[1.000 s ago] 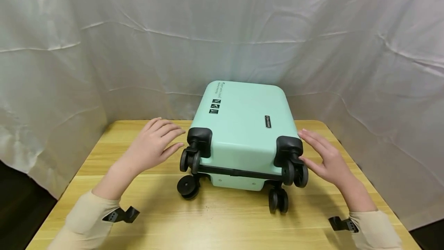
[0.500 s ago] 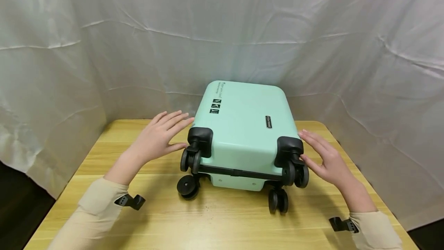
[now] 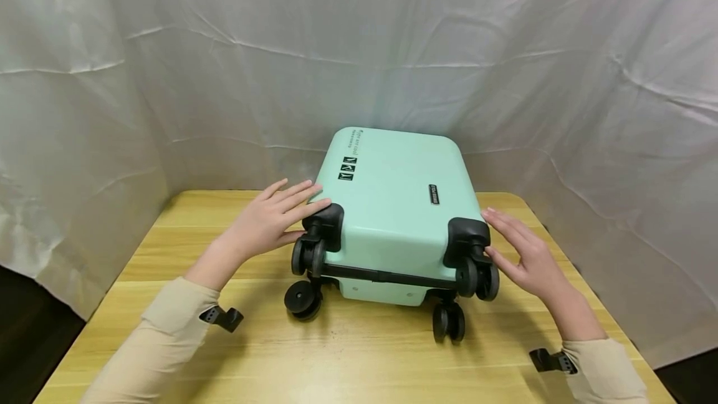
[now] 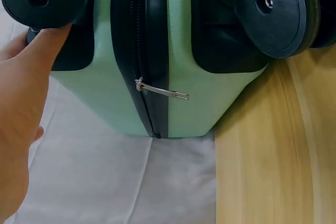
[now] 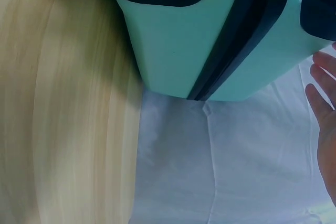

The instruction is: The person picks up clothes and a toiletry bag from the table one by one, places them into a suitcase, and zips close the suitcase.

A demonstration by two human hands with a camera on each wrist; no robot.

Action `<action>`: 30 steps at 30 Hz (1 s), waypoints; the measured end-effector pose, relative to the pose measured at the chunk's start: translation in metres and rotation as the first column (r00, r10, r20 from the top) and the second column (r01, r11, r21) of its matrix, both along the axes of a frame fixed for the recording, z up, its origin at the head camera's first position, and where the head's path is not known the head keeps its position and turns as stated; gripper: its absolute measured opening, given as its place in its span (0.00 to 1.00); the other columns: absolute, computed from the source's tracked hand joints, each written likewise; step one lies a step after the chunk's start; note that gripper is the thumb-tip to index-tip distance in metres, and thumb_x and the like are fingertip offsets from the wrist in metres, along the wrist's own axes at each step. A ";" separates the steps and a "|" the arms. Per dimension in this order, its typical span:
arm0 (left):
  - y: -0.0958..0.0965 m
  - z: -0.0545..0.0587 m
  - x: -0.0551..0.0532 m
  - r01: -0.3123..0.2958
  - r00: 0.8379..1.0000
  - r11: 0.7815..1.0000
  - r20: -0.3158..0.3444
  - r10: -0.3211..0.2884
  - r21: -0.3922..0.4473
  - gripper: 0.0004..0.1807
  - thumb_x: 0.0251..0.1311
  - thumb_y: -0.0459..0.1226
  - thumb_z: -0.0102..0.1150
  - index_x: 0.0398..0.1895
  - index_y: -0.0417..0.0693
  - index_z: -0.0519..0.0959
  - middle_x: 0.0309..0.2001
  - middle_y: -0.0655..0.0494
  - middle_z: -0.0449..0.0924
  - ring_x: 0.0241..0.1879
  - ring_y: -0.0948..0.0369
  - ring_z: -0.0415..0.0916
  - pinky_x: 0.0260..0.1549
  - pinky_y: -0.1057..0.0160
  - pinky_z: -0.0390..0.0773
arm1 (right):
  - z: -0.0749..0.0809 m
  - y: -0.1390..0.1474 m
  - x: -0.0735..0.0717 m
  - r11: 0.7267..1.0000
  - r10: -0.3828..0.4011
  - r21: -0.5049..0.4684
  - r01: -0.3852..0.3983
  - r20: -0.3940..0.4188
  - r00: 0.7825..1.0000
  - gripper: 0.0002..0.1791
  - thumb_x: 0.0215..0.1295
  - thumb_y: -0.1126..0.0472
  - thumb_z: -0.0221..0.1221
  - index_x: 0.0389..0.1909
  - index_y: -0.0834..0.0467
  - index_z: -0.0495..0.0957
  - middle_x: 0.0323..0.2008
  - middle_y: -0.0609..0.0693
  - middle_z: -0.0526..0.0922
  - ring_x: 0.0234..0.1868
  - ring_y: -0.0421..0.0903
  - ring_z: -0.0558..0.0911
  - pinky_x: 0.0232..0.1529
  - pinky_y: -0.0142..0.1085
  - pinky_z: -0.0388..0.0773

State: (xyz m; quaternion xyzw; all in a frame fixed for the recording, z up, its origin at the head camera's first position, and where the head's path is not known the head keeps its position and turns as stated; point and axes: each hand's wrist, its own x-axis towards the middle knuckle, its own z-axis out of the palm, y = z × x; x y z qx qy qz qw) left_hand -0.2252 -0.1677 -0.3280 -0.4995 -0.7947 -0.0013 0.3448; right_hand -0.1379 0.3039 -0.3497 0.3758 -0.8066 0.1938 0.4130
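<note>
A mint-green suitcase lies flat on the table, its wheeled end toward me. Black guards cover its corners, each with a black caster. My left hand rests with straight, spread fingers on the near left corner guard, its thumb by the upper left caster. At the opposite side, my right hand has its extended fingertips right at the case's edge beside the near right corner guard. A metal zipper pull hangs from the black zipper band in the left wrist view.
The light wooden table carries the suitcase near its far edge. A pale grey curtain rises behind and along both sides. The lower casters stand on the tabletop.
My left hand has moved right and inward, from beside the suitcase onto its left corner guard, the fingers spreading. My right hand and the suitcase have hardly moved.
</note>
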 end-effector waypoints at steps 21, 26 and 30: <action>0.019 -0.005 0.028 0.220 0.958 0.958 -0.229 -0.175 0.186 0.26 0.52 0.46 0.54 0.56 0.49 0.72 0.55 0.51 0.75 0.52 0.56 0.75 0.56 0.47 0.66 | 0.010 0.015 -0.011 0.993 -0.078 0.103 0.064 0.140 0.987 0.30 0.66 0.44 0.44 0.58 0.64 0.68 0.57 0.60 0.72 0.62 0.50 0.67 0.66 0.25 0.54; 0.021 -0.002 0.034 0.213 0.954 0.958 -0.252 -0.162 0.190 0.25 0.54 0.46 0.53 0.56 0.49 0.72 0.55 0.52 0.75 0.52 0.56 0.75 0.57 0.46 0.65 | 0.012 0.018 -0.009 0.984 -0.129 0.143 0.104 0.183 0.975 0.28 0.65 0.46 0.46 0.60 0.61 0.66 0.59 0.57 0.70 0.64 0.48 0.66 0.67 0.25 0.51; 0.022 -0.002 0.037 0.219 0.955 0.957 -0.244 -0.170 0.191 0.25 0.54 0.45 0.53 0.56 0.48 0.72 0.55 0.51 0.75 0.52 0.56 0.75 0.57 0.47 0.65 | 0.012 0.020 -0.010 0.976 -0.176 0.167 0.141 0.218 0.960 0.27 0.64 0.52 0.51 0.61 0.58 0.65 0.61 0.53 0.69 0.65 0.46 0.64 0.67 0.24 0.49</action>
